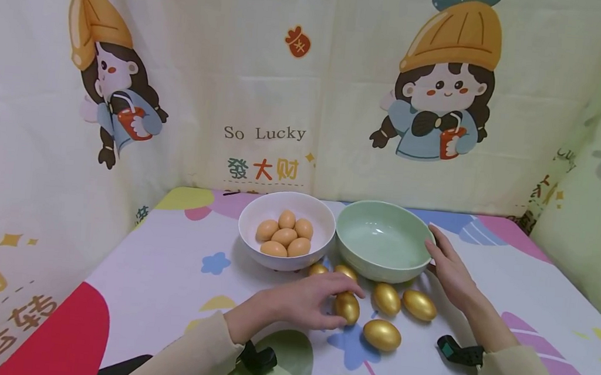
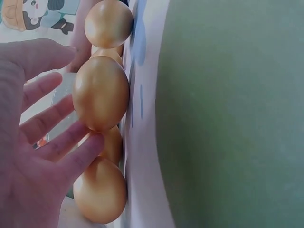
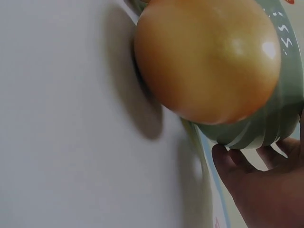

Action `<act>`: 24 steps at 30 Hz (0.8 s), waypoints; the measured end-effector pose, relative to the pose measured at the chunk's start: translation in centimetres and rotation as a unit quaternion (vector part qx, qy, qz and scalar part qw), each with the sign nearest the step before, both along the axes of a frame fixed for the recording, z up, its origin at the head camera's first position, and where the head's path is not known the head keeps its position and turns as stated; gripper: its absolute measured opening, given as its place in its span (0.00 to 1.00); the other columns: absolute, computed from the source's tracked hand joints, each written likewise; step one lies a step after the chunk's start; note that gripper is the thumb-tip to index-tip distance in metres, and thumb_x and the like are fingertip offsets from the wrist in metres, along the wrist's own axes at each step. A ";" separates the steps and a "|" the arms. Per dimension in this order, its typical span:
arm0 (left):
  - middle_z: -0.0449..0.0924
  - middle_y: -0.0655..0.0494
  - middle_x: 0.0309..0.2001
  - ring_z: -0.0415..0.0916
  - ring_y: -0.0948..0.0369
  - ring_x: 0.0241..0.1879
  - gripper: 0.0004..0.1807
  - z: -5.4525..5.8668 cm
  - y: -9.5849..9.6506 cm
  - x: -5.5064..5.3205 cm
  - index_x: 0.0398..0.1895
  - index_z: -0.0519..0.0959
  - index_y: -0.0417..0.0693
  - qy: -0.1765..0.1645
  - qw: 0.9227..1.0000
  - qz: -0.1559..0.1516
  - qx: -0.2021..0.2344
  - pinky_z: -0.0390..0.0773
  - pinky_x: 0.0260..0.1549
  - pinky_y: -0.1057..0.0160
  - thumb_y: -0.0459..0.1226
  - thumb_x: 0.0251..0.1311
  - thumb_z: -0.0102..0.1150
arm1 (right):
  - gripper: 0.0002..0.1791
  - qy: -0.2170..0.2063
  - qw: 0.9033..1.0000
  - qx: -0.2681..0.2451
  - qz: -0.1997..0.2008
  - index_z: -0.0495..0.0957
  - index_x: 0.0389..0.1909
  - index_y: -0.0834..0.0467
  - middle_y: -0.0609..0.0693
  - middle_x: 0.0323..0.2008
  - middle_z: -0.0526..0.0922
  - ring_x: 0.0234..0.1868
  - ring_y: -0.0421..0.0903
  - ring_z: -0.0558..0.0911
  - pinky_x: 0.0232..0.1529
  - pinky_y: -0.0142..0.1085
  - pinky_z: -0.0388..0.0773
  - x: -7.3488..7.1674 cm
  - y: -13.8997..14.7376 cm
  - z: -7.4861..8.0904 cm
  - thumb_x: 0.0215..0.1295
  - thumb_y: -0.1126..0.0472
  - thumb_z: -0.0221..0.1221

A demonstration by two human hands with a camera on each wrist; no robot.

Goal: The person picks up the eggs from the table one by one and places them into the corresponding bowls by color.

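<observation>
Golden and glossy, the egg [image 1: 346, 309] under the left hand [image 1: 308, 301] looks smooth enough to slip, so it is probably best taken around its widest part, with light, even pressure from thumb and fingertips. Other golden eggs [image 1: 386, 300] lie close about it, so careful fingers should come in narrow to avoid knocking one and setting it rolling. Support at the green bowl [image 1: 379, 269] seems wise too, provided the right hand [image 1: 454, 273] does not tip its rim. As for where things lie, that egg sits on the table [image 1: 167, 271] between the left thumb and fingers, which are spread and relaxed rather than gripping; the left wrist view shows a gap at the thumb, and whether any fingertip touches the shell I cannot tell. The right hand holds the green bowl at its right side, thumb at the rim, well apart from that egg. Beyond the left hand, beside the green bowl, stands a white bowl [image 1: 284, 263] of brown eggs [image 1: 284, 236].
</observation>
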State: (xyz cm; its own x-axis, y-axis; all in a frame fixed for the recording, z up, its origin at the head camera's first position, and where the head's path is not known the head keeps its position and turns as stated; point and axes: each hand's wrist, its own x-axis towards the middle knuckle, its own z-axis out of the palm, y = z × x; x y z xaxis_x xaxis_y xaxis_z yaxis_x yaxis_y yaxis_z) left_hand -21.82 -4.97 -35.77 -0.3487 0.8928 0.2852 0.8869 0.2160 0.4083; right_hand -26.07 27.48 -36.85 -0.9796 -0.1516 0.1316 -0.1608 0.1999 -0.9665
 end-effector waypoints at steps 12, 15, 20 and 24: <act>0.70 0.62 0.56 0.59 0.64 0.57 0.19 0.2 0.2 0.4 0.51 0.77 0.53 0.035 0.997 0.029 -0.061 0.58 0.57 0.68 0.43 0.55 0.62 | 0.38 0.008 1.000 -0.008 0.003 0.33 0.73 0.54 0.55 0.73 0.33 0.69 0.55 0.43 0.62 0.59 0.48 -0.1 0.0 0.1 0.72 0.44 0.38; 0.71 0.61 0.53 0.62 0.64 0.55 0.17 0.1 0.1 0.6 0.48 0.78 0.52 0.050 0.996 0.023 -0.063 0.57 0.58 0.68 0.43 0.54 0.62 | 0.38 0.007 1.000 -0.009 0.003 0.34 0.73 0.53 0.55 0.73 0.33 0.69 0.55 0.43 0.62 0.59 0.48 -0.2 0.0 0.1 0.72 0.44 0.38; 0.74 0.63 0.48 0.65 0.68 0.52 0.17 0.1 -0.4 0.6 0.48 0.78 0.50 0.046 0.997 0.012 -0.062 0.60 0.54 0.74 0.43 0.55 0.62 | 0.38 0.004 1.000 -0.011 0.004 0.33 0.73 0.53 0.55 0.73 0.33 0.69 0.56 0.43 0.62 0.60 0.48 -0.2 0.0 -0.1 0.72 0.44 0.38; 0.74 0.64 0.48 0.66 0.70 0.50 0.18 0.1 -1.0 0.4 0.49 0.77 0.51 0.030 0.998 0.009 -0.059 0.61 0.52 0.75 0.44 0.55 0.62 | 0.38 0.001 1.000 -0.008 0.003 0.33 0.73 0.53 0.54 0.73 0.33 0.69 0.55 0.43 0.62 0.59 0.48 -0.3 0.2 -0.3 0.72 0.44 0.39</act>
